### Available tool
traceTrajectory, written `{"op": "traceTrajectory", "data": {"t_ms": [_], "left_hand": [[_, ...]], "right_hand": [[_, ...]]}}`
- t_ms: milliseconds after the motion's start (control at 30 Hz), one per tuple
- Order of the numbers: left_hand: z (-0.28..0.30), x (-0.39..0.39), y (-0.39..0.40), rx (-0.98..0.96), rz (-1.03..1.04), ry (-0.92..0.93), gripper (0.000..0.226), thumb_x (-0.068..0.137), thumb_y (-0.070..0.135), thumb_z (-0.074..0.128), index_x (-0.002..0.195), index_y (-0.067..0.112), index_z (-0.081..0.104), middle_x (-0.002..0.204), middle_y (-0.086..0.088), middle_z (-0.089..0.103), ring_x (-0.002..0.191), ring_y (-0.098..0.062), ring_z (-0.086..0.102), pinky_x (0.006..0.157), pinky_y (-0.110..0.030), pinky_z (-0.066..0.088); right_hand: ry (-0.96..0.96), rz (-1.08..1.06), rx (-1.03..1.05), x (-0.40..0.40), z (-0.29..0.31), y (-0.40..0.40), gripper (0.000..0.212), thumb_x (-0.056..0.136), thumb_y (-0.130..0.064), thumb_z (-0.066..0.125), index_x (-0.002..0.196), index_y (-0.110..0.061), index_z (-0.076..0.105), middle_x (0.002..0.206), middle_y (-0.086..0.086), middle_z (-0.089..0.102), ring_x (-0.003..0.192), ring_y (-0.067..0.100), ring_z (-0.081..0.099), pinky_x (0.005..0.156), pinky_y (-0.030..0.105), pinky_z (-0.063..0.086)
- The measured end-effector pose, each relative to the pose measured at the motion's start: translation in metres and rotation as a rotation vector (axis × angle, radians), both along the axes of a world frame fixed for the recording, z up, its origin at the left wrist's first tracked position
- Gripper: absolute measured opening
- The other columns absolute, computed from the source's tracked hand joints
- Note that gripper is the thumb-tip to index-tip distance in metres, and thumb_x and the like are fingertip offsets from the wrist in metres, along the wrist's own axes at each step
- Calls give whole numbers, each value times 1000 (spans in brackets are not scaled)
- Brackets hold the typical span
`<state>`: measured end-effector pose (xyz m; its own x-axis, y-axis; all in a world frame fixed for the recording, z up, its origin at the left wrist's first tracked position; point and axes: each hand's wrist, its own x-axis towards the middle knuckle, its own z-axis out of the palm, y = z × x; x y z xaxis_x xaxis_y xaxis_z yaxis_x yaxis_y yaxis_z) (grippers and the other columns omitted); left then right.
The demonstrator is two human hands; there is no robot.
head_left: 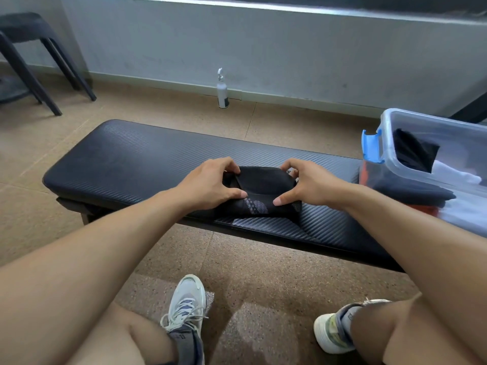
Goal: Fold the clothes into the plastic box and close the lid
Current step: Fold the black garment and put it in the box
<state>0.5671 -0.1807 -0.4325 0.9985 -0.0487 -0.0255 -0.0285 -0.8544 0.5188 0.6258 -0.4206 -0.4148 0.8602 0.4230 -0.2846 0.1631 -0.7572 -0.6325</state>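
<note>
A small black garment [261, 191] with a grey printed pattern lies folded into a compact bundle on the black padded bench [126, 164]. My left hand [210, 184] grips its left end, fingers curled over the top and thumb on the front. My right hand [305, 184] grips its right end the same way. A clear plastic box [453, 133] with a blue latch [371, 146] stands at the right end of the bench, open on top, holding black, white and dark folded clothes. I see no lid.
A white spray bottle [223, 92] stands on the floor by the wall behind the bench. A black stool [29, 59] is at the far left. My knees and sneakers are on the floor in front of the bench.
</note>
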Motion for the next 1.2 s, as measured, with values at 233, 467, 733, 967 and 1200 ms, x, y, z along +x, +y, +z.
{"op": "traceTrajectory", "data": {"t_ms": [233,467,733,967,1200], "left_hand": [[2,1,5,-8,-42,-204,65,79,51,79,135,27,57,139,10,55,132,-11,47,114,-37,38],[-14,13,2,125,-65,-25,72,93,56,61,153,19,44,167,5,24,155,-13,14,125,-37,16],[-12,26,0,164,-101,51,66,100,56,48,154,18,40,162,2,37,156,-14,14,126,-38,15],[-6,12,5,110,-221,-106,114,69,68,78,160,26,24,166,2,25,155,-12,12,127,-40,13],[12,2,-11,-426,-119,-46,18,85,34,80,99,33,68,91,14,75,86,5,69,73,-11,49]], "right_hand": [[229,-95,491,6,6,-4,43,74,5,83,108,-15,64,111,11,70,94,26,74,78,34,62],[-430,-94,-92,9,-16,-1,59,82,-32,81,133,-29,52,133,-3,49,122,17,50,106,38,43],[-636,431,-368,-25,-26,27,61,86,-38,59,143,-27,45,136,-3,53,119,22,51,101,41,47],[-527,292,-156,-11,-8,23,50,90,-12,49,137,-27,47,124,2,67,109,25,63,89,37,47],[-7,134,190,-4,18,-8,38,93,-13,64,122,-34,51,127,-7,62,105,17,64,89,35,55]]}}
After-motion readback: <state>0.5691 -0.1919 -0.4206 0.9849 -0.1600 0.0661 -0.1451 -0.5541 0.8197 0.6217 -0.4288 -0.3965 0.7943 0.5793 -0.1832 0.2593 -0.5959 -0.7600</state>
